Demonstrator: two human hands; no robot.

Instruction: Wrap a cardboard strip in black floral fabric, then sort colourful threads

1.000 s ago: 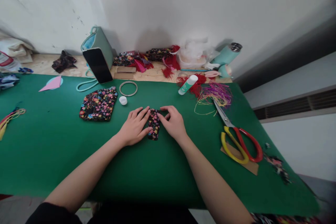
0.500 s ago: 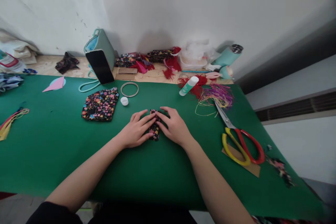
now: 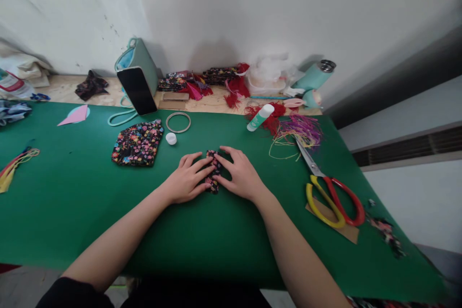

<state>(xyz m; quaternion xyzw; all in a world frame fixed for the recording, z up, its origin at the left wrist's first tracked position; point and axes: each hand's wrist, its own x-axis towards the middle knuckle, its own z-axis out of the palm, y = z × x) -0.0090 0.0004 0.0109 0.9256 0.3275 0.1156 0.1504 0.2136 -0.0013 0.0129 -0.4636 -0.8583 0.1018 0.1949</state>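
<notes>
My left hand [image 3: 186,183] and right hand [image 3: 241,176] have closed in; fingertips now press together on the small dark floral fabric piece [image 3: 213,173] between them, narrowing it.

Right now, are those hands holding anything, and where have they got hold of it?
Yes: a small floral fabric piece is pressed on the green mat. The left hand covers its left edge, the right hand its right edge, fingertips meeting on top.
</notes>
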